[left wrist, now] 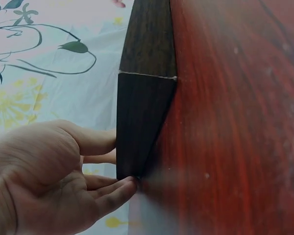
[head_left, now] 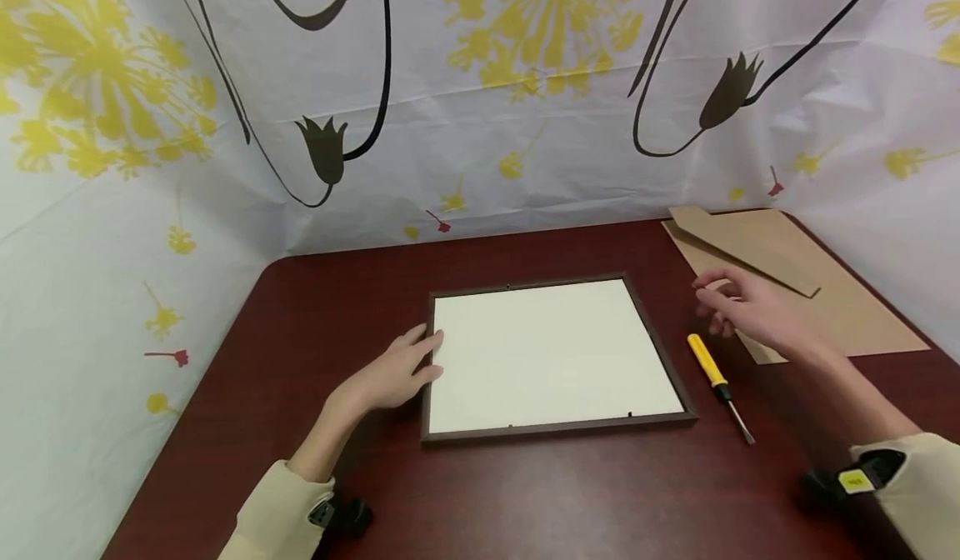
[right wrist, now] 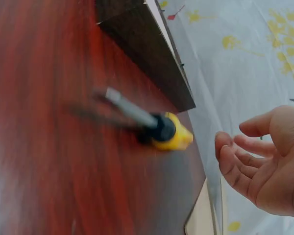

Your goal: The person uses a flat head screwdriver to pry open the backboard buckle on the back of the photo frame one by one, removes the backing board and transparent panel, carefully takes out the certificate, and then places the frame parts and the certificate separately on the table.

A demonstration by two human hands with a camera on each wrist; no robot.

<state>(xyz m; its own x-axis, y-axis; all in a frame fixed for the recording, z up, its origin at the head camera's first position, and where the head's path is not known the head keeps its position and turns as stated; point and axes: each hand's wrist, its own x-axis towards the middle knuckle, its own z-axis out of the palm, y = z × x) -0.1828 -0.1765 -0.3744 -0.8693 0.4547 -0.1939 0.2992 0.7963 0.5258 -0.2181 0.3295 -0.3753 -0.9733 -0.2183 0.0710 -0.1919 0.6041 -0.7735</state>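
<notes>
A dark-brown picture frame (head_left: 561,432) lies on the table with a plain white panel (head_left: 555,356) inside it. My left hand (head_left: 397,371) rests at the frame's left edge, thumb and a finger reaching over the rim; the left wrist view shows the fingertips (left wrist: 130,183) against its dark side (left wrist: 142,117). My right hand (head_left: 738,306) hovers to the right of the frame, fingers loosely bent, nothing in them. Just below that hand a yellow-handled screwdriver (head_left: 707,362) lies on the table, its metal tip toward me. The right wrist view shows the screwdriver (right wrist: 174,134) blurred.
At the back right corner a flat brown board (head_left: 847,293) lies on the dark red table (head_left: 337,293), with a folded cardboard piece (head_left: 738,247) on top. Small dark tabs (head_left: 630,414) stand along the frame's inner edge. Patterned white cloth (head_left: 480,143) hangs behind and at both sides.
</notes>
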